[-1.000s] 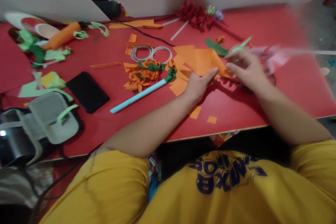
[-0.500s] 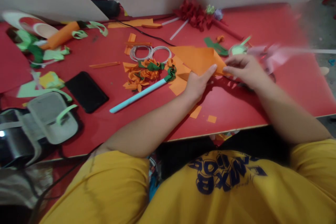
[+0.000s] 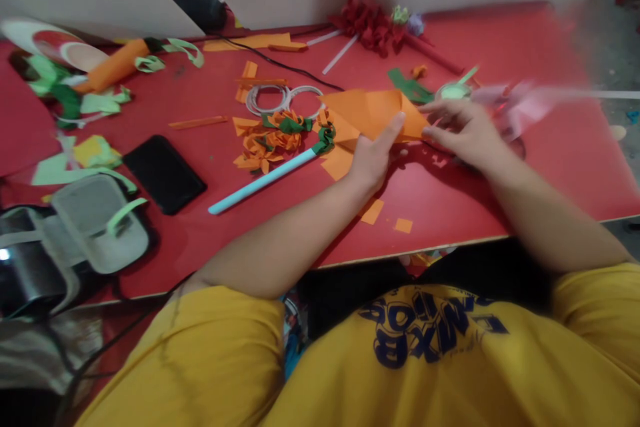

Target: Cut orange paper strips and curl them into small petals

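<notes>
A folded sheet of orange paper [image 3: 373,113] is held between my two hands above the red table. My left hand [image 3: 375,157] grips its near edge, thumb on top and fingers underneath. At the sheet's right-hand tip, my right hand [image 3: 457,130] pinches the paper between thumb and fingers. Just left of the sheet lies a light blue paper tube [image 3: 265,180] with a green collar at its upper end. Orange paper flowers with green bases [image 3: 267,143] are heaped beside the tube. More orange paper lies partly hidden under my left hand.
A black phone [image 3: 165,173] and an open grey case [image 3: 100,223] lie on the left. White tape rolls [image 3: 267,99] sit behind the flowers. Red paper flowers [image 3: 367,23] stand by the wall. Near my right hand are a small jar [image 3: 453,91] and pink paper [image 3: 523,113]. Orange scraps [image 3: 403,225] lie near the table edge.
My left thumb has slid slightly left and up along the orange paper. The sheet has tilted a little, and my right hand has shifted slightly left with its tip.
</notes>
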Tool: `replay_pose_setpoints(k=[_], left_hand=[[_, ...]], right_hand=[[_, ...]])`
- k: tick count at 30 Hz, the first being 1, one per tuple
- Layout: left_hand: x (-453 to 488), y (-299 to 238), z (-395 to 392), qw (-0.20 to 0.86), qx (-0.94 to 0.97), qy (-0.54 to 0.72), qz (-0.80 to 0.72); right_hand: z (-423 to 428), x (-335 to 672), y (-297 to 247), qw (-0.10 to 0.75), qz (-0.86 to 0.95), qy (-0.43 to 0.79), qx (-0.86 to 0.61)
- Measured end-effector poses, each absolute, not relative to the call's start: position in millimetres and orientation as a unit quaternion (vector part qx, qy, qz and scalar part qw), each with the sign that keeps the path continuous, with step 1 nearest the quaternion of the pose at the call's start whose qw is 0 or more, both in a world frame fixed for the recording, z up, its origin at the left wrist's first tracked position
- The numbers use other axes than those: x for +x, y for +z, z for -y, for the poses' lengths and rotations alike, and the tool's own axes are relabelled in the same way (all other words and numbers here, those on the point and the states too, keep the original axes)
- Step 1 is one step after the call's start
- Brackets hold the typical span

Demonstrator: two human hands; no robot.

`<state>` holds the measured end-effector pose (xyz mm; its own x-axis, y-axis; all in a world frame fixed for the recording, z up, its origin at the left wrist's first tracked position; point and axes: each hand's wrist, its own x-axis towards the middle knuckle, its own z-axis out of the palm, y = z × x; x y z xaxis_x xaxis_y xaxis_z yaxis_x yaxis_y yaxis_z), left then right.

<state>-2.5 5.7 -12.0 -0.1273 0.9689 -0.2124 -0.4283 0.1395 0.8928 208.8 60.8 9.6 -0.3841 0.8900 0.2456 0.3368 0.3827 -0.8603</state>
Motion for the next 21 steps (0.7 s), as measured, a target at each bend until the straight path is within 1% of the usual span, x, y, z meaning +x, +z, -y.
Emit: replay_pose_setpoints(k=[4, 7, 10, 13, 21], left_hand=[[-3.5, -21.9, -8.8, 0.573, 0.306, 0.609, -0.455], [-4.1, -27.4, -10.6, 0.570, 0.309, 0.623, -0.438], [-4.4, -28.2, -11.9, 0.579, 0.301, 0.607, -0.454], [-4.7, -27.2, -11.8, 0.579, 0.300, 0.606, -0.456], [-5.7, -28.6, -12.4, 0.586, 0.301, 0.612, -0.438]], right_hand=[[-58.9, 207.6, 16.0, 0.383, 0.736, 0.375, -0.413], [-59.1, 206.5, 20.5, 0.386, 0.691, 0.429, -0.435], [-61.2, 206.1, 21.9, 0.376, 0.643, 0.490, -0.453], [-64.3, 207.5, 20.0, 0.362, 0.630, 0.521, -0.449], [-68.7, 210.5, 17.2, 0.372, 0.612, 0.520, -0.466]])
